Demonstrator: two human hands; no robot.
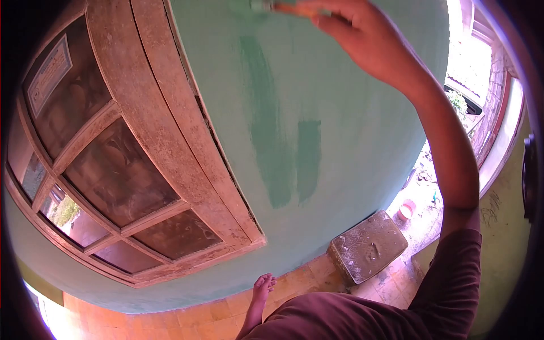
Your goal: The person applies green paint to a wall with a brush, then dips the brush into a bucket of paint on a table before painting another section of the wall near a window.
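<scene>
My right hand [354, 28] is raised at the top of the view, closed around the orange handle of a paintbrush [294, 9]. The brush's bristles touch or nearly touch the pale green wall [362, 130] at the top edge. Below the brush, two darker green paint strokes [272, 141] run down the wall, a long one and a shorter one to its right. Low in the view, my left hand [264, 285] hangs near the wall's base with its fingers curled; whether anything is inside them is too small to tell.
A wooden-framed window [187, 107] with several panes fills the left side. A dusty, paint-spattered box or stool [369, 245] stands on the tiled floor [306, 279] by the wall. Behind it is a small pinkish bucket [406, 210], near a bright opening at the right.
</scene>
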